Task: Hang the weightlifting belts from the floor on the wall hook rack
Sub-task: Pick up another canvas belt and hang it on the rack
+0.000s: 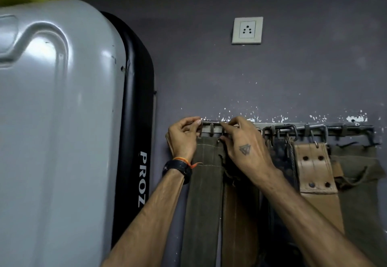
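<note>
Both arms reach up to the metal wall hook rack (pixel 293 127) on a scuffed grey wall. The left hand (pixel 183 139) pinches one end of the steel buckle (pixel 211 122) of an olive canvas weightlifting belt (pixel 204 193); the right hand (pixel 244 143), tattooed on its back, pinches the other end, holding it at the rack's leftmost hooks. A tan leather belt with rivets (pixel 314 168) hangs farther right, beside worn canvas belts.
</note>
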{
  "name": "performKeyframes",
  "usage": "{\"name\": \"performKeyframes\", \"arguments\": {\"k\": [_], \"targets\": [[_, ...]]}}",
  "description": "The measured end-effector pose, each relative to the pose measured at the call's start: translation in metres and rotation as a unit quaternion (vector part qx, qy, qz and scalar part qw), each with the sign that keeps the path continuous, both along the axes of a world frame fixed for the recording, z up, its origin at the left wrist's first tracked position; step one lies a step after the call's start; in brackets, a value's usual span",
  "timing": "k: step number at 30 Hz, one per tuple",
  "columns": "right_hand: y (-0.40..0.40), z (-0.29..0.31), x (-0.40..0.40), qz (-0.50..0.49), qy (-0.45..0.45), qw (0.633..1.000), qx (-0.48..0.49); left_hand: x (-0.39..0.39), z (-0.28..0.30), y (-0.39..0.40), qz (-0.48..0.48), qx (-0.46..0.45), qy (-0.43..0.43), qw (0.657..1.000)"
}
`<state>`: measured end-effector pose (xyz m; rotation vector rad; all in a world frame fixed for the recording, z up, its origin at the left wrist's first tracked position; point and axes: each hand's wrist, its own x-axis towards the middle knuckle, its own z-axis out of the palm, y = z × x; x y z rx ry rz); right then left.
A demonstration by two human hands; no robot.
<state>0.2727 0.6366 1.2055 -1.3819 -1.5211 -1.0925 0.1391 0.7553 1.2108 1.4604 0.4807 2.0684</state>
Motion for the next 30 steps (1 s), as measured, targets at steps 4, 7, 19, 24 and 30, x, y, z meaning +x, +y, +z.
{"name": "performKeyframes", "arguments": {"k": [4, 7, 19, 24, 30], "targets": [[0.003, 0.002, -0.006, -0.014, -0.001, 1.000, -0.028, -0.001, -0.015, 0.002, 0.056, 0.028, 0.063, 0.996], [0.001, -0.004, -0.009, -0.017, -0.003, 0.999, -0.036, 0.000, -0.028, 0.001, 0.134, 0.045, 0.117, 0.983], [-0.023, -0.042, 0.002, 0.105, 0.058, 0.990, -0.074, 0.000, -0.057, -0.049, 0.169, 0.084, 0.116, 0.975], [-0.054, -0.087, 0.000, 0.148, 0.063, 0.986, -0.032, 0.014, -0.101, -0.091, 0.062, 0.090, 0.092, 0.990], [-0.121, -0.218, 0.013, 0.241, 0.169, 0.944, -0.148, 0.013, -0.248, -0.153, -0.059, -0.046, 0.138, 0.988]]}}
